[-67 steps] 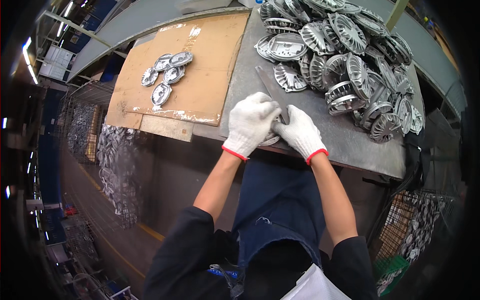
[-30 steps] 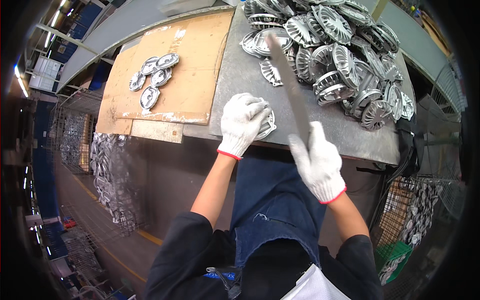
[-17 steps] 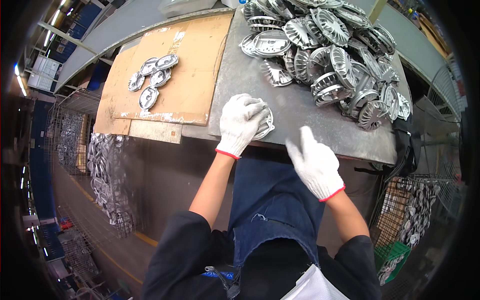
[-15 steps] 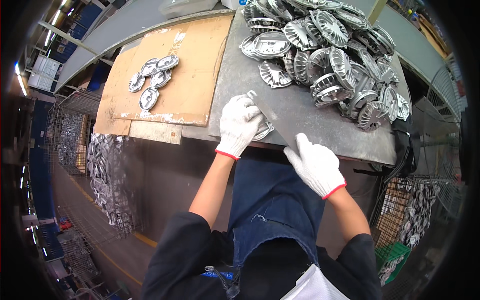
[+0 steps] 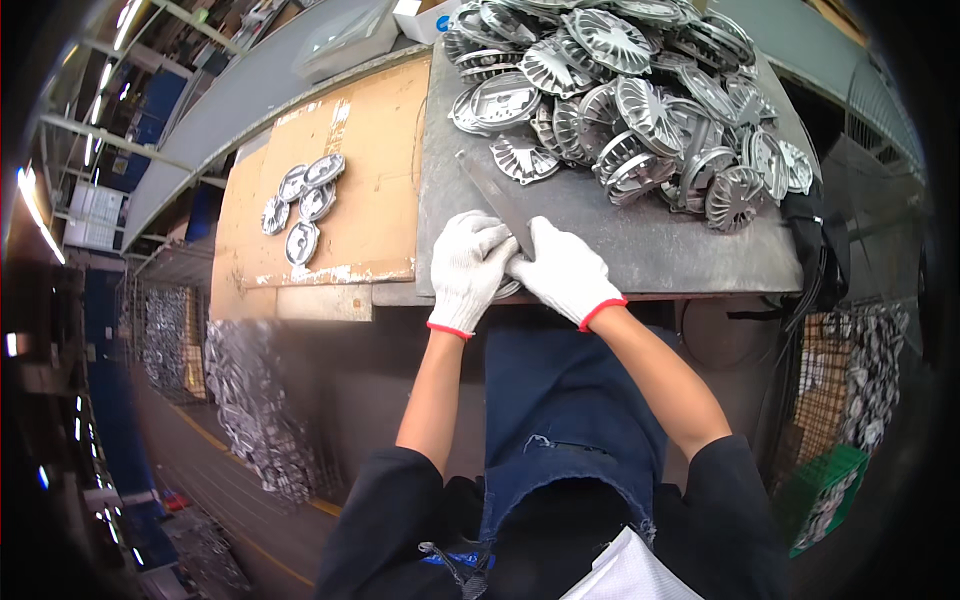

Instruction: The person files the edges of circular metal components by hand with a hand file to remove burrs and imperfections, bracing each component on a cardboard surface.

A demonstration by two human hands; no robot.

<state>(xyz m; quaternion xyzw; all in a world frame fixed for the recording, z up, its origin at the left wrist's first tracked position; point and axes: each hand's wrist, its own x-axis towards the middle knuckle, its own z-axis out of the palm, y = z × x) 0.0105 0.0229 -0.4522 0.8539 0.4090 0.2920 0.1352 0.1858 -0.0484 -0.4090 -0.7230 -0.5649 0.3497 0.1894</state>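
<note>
Both of my hands, in white knit gloves with red cuffs, are close together at the table's front edge. My right hand (image 5: 562, 272) is closed around the near end of a flat metal file (image 5: 492, 192), whose blade points up and to the left over the tabletop. My left hand (image 5: 470, 262) is closed on a round metal casting (image 5: 508, 289), mostly hidden beneath the gloves. Only a small part of the casting's rim shows between my wrists. The file passes just beside my left fingers.
A large heap of finned round castings (image 5: 640, 110) covers the back of the grey metal tabletop (image 5: 680, 255). Left of it, several castings (image 5: 302, 243) lie on a cardboard sheet (image 5: 375, 160). Wire cages with castings (image 5: 255, 400) stand below, and a green crate (image 5: 828, 490) sits at lower right.
My right hand has moved left and forward, up against my left hand. The file has slid farther over the table. The whole view has shifted slightly.
</note>
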